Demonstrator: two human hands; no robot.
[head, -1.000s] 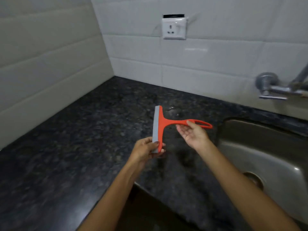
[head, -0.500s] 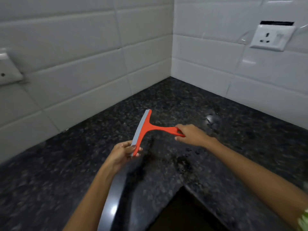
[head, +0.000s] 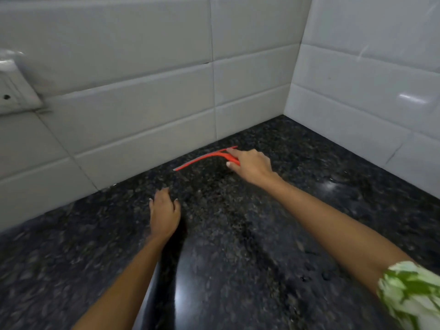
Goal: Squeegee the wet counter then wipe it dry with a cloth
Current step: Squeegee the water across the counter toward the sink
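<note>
Now your right hand (head: 253, 166) is stretched far out toward the corner, its fingers (head: 234, 152) curled round the handle of the orange squeegee (head: 204, 158); the index lies straight along the top of the handle, the thumb tucks beneath it; the long blade runs out to the left of your hand, edge-on to the camera, low over the dark speckled surface (head: 238, 234) and just short of the white tiled wall (head: 142, 96); whether the blade actually touches the stone I cannot tell, the picture is blurred there; your left hand (head: 164, 214) lies nearer to you, well apart from the squeegee, palm down on the surface, fingers loosely spread and gripping nothing; a bright glossy streak shines on the stone between your forearms, and a smaller gleam sits out to the right of your right arm; a white wall socket (head: 14, 89) shows at the far left edge; a green and white patterned sleeve (head: 412, 291) covers your right upper arm at the lower right; no vessel of any kind shows here.
</note>
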